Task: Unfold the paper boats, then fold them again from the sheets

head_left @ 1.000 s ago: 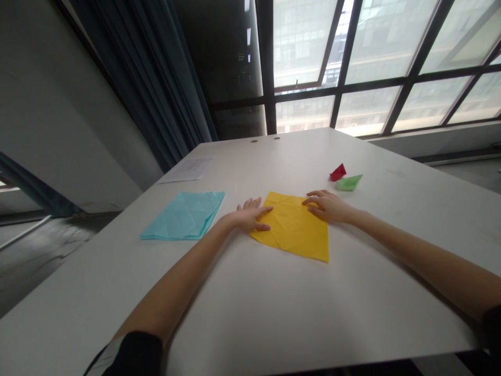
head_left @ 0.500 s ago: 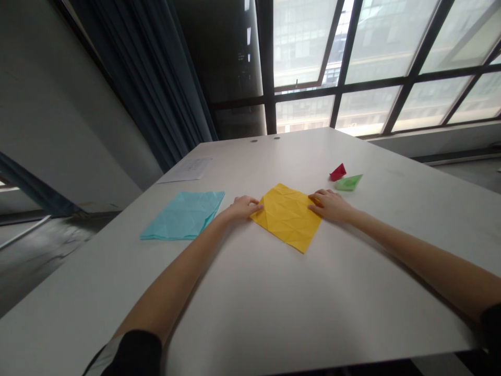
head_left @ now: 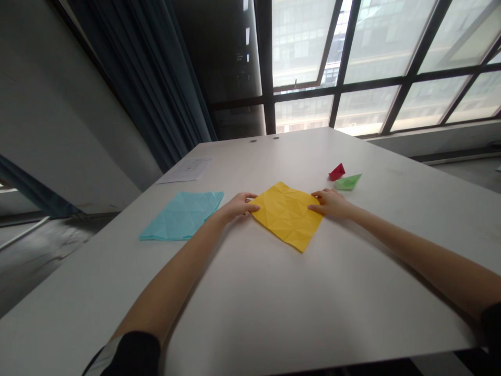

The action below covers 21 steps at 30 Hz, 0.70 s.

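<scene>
Across most of our view runs the white worktop (head_left: 235,303), its far end near the dark-framed windows (head_left: 368,68). To the left of them hangs the blue curtain (head_left: 156,73). On the worktop, to our left, we have the folded light-blue paper (head_left: 183,214), creased and layered. The yellow paper (head_left: 287,216) lies creased in front of us, between our hands, one corner pointing towards us. Beyond the light-blue paper is a white sheet (head_left: 186,170) with faint marks. Our left hand (head_left: 237,205) pinches the yellow paper's left corner, thumb on top; our right hand (head_left: 331,202) pinches it near the right corner. Past the right hand sit the green folded piece (head_left: 348,182) and, just beside it, the smaller red folded piece (head_left: 337,172).
</scene>
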Each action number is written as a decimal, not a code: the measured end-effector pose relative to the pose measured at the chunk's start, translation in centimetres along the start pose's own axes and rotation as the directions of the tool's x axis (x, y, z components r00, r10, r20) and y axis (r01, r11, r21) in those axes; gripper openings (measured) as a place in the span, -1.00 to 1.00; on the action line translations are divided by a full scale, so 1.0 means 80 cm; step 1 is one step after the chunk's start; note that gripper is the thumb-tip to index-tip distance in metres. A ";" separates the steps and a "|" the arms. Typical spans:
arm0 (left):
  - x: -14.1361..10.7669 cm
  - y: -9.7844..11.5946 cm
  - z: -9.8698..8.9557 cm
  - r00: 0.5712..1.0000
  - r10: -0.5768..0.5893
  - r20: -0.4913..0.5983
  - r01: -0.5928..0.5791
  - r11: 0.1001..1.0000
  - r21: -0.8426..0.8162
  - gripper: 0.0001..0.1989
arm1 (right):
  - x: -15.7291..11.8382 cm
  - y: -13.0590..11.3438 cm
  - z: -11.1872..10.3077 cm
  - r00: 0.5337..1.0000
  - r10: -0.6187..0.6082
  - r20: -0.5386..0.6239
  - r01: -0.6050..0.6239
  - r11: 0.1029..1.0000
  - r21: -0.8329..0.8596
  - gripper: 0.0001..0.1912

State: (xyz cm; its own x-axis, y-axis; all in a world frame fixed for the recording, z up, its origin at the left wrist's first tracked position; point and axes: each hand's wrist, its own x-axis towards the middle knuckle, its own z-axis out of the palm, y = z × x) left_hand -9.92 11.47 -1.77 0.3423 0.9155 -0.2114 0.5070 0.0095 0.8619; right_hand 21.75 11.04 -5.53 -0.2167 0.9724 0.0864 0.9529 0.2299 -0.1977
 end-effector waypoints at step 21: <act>0.026 -0.044 -0.014 0.955 0.193 -0.225 -0.137 0.960 0.244 -0.78 | 0.010 0.025 -0.003 0.991 -0.065 -0.118 0.105 0.923 0.369 -0.85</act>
State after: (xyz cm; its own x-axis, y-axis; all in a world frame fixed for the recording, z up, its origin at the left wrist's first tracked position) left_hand -11.90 13.84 -4.73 0.2471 0.9666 0.0681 0.6329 -0.2142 0.7440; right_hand 23.53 12.23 -5.58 -0.2520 0.9438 0.2138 0.7790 0.3289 -0.5338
